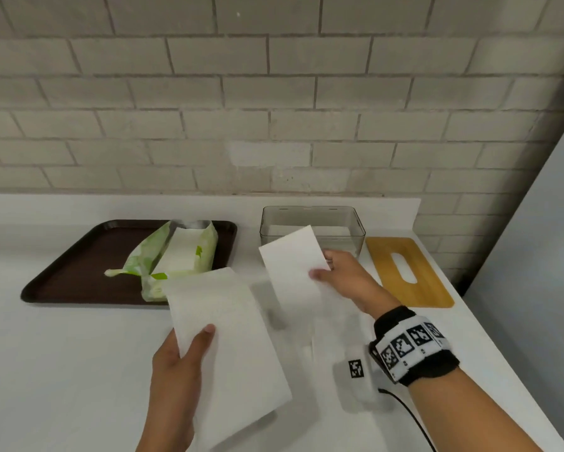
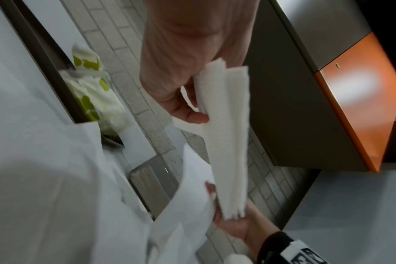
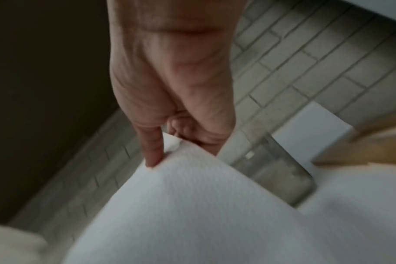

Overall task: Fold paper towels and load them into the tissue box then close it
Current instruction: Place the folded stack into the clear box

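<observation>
In the head view my left hand (image 1: 194, 342) holds a white paper towel (image 1: 228, 347) above the counter, thumb on top, fingers hidden beneath. The left wrist view shows that hand (image 2: 192, 114) pinching a towel of several layers (image 2: 226, 134). My right hand (image 1: 321, 267) pinches a second, smaller folded towel (image 1: 290, 265) in front of the clear tissue box (image 1: 359, 230), which stands open. In the right wrist view its fingers (image 3: 153, 151) grip the towel's edge (image 3: 192, 205), with the box (image 3: 278, 171) just beyond. The wooden slotted lid (image 1: 408, 272) lies flat, right of the box.
A dark brown tray (image 1: 78, 275) at the left holds an opened green-and-white towel package (image 1: 176, 256). A brick wall backs the white counter (image 1: 62, 370). The counter's right edge runs diagonally past the lid. A black cable (image 1: 408, 415) trails from my right wrist.
</observation>
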A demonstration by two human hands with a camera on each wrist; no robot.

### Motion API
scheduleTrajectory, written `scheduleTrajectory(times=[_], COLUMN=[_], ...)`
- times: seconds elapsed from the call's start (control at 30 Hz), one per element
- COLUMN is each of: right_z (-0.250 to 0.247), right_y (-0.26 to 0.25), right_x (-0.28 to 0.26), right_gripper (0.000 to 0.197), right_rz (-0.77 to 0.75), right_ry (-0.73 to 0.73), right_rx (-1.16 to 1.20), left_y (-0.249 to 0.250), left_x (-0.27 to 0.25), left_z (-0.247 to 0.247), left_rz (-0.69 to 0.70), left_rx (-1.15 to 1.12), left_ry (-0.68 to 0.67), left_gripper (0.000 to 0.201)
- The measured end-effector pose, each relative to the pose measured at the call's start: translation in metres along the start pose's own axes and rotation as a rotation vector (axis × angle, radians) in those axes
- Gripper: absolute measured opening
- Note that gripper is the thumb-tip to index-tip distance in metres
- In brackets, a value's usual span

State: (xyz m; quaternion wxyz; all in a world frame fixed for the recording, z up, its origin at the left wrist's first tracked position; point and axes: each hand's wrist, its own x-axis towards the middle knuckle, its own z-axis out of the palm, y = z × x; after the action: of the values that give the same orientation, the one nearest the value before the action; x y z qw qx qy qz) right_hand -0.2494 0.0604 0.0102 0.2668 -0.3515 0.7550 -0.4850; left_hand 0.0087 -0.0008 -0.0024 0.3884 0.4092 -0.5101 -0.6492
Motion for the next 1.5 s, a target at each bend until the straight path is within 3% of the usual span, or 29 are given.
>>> scheduleTrajectory(times=[0.13, 0.2, 0.23, 0.33, 0.43, 0.53, 0.6, 0.7, 0.8, 0.87, 1.03, 1.27, 1.37, 1.5], right_z=[-0.028, -0.03, -0.025, 0.004, 0.026, 0.035, 0.038, 0.038, 0.034, 0.034, 0.046, 0.057, 0.052, 0.033], right_y=[-0.051, -0.063, -0.063, -0.045, -0.026, -0.016, -0.016, -0.014, -0.014, -0.013, -0.004, 0.008, 0.016, 0.028], right_x=[-0.054, -0.075, -0.082, -0.088, -0.092, -0.094, -0.095, -0.094, -0.097, -0.098, -0.096, -0.098, -0.099, -0.108], right_gripper=[0.02, 0.022, 0.022, 0.043, 0.032, 0.026, 0.025, 0.024, 0.035, 0.032, 0.022, 0.024, 0.034, 0.033], right_rz=[-0.24, -0.296, -0.3, -0.282, -0.216, -0.187, -0.189, -0.156, 0.02, 0.026, -0.166, -0.17, -0.054, 0.148], right_ry=[0.024, 0.043, 0.084, 0.267, 0.37, 0.4, 0.398, 0.349, 0.106, -0.034, 0.175, 0.196, 0.112, -0.139], right_rx=[0.465, 0.579, 0.536, 0.105, -0.246, -0.386, -0.418, -0.275, 0.247, 0.52, 0.377, 0.334, 0.245, -0.068], left_y=[0.002, 0.005, 0.005, 0.004, 0.001, 0.0, 0.001, 0.0, 0.0, 0.0, -0.002, -0.008, -0.006, 0.003], left_x=[-0.001, -0.003, -0.004, -0.007, -0.008, -0.01, -0.012, -0.009, -0.005, -0.002, 0.004, 0.008, 0.01, 0.025], left_z=[0.026, 0.04, 0.046, 0.06, 0.066, 0.068, 0.069, 0.065, 0.059, 0.057, 0.06, 0.067, 0.07, 0.053], left_rz=[-0.099, -0.126, -0.124, -0.164, -0.214, -0.221, -0.168, -0.098, -0.048, -0.003, 0.055, 0.093, 0.065, 0.073], left_rx=[-0.146, -0.198, -0.195, -0.18, -0.153, -0.124, -0.097, -0.072, -0.049, -0.027, -0.022, -0.009, -0.079, -0.19], left_ry=[-0.094, -0.165, -0.196, -0.282, -0.336, -0.378, -0.444, -0.449, -0.444, -0.418, -0.373, -0.342, -0.307, -0.237], left_gripper=[0.019, 0.02, 0.02, 0.023, 0.03, 0.043, 0.041, 0.024, 0.025, 0.026, 0.025, 0.035, 0.025, 0.033])
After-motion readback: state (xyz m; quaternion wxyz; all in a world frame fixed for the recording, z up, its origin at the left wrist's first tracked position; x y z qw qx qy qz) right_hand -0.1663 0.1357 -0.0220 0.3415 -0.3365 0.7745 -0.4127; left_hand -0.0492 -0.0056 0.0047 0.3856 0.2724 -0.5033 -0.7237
